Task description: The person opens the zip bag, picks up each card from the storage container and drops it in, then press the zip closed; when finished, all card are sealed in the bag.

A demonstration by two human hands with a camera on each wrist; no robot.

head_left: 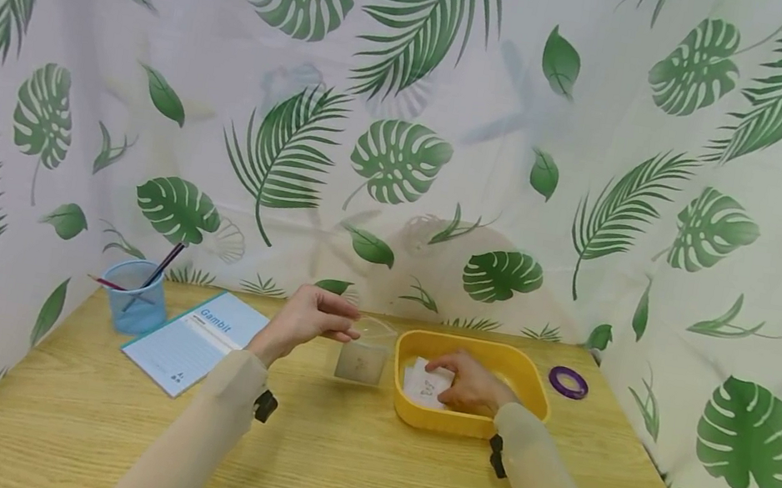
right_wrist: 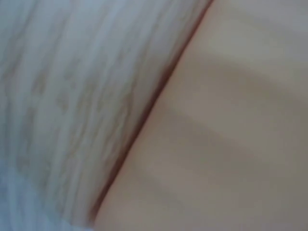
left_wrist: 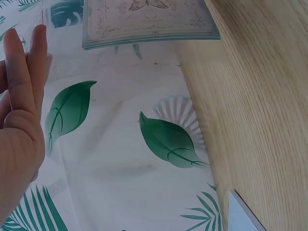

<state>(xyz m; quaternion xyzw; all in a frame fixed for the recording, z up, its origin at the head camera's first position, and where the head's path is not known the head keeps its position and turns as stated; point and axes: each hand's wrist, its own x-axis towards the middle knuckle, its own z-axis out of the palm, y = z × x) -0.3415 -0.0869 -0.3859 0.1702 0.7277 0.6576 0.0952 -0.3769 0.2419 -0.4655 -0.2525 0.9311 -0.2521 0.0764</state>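
Note:
In the head view my left hand (head_left: 307, 322) pinches the top of a clear plastic bag (head_left: 378, 333) and holds it up over the table. Several stacked cards (left_wrist: 154, 21) with a butterfly print lie at the bottom of the bag. My right hand (head_left: 474, 385) reaches into a yellow bin (head_left: 531, 375). Its thumb and finger grip white butterfly-printed cards (head_left: 425, 384) near the bin's left end. The right wrist view is too close and blurred to show the fingers.
A blue mesh pen cup (head_left: 137, 307) with pens stands at the left, beside a light blue notebook (head_left: 194, 341). A purple ring (head_left: 569, 383) lies right of the bin. Leaf-printed curtains (head_left: 404, 153) surround the wooden table (head_left: 343, 465).

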